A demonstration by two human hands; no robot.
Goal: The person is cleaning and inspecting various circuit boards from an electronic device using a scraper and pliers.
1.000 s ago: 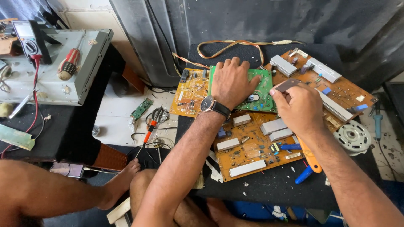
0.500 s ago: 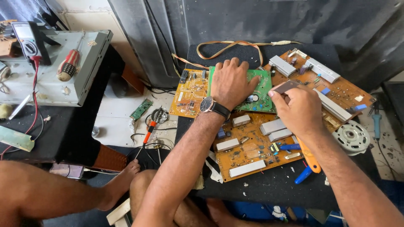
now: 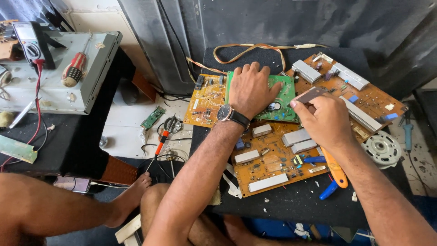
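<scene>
My left hand, with a watch on the wrist, lies flat with fingers spread on a green circuit board on a black table. My right hand pinches a small flat brownish piece over the right edge of that green board. An orange board lies left of the green one. A larger orange board with grey blocks sits nearer me, under my right wrist. Another orange board lies at the far right.
Orange and blue handled pliers lie by my right forearm. A round metal motor part sits right. A multimeter and screwdriver rest on a grey metal case at left. A soldering iron lies on the floor.
</scene>
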